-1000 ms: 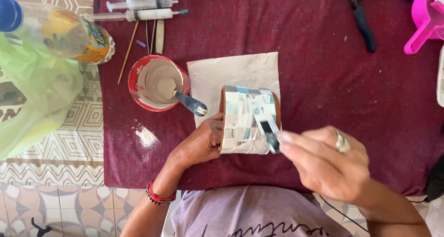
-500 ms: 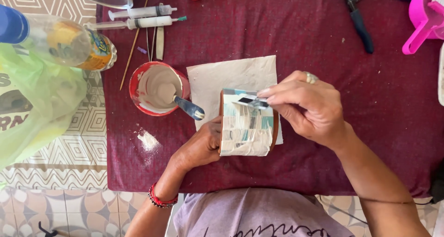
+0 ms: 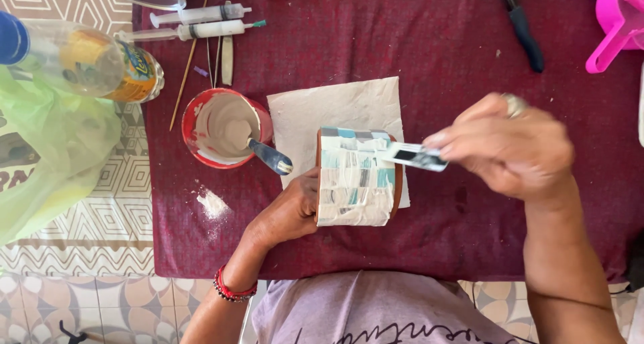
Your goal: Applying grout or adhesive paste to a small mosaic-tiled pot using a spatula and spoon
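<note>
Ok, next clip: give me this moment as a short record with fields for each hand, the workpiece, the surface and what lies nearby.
left hand: left hand grips the side of the mosaic-covered pot
right hand: right hand pinches a small flat tile piece over the pot's upper right edge
workpiece: pot lies on its side on a paper sheet
surface: maroon cloth
nearby: red cup of grey paste with a spoon; two syringes; pliers

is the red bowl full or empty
Partly full: the red bowl holds pale grey paste across its bottom, the walls are smeared, and a spoon rests in it.
</note>
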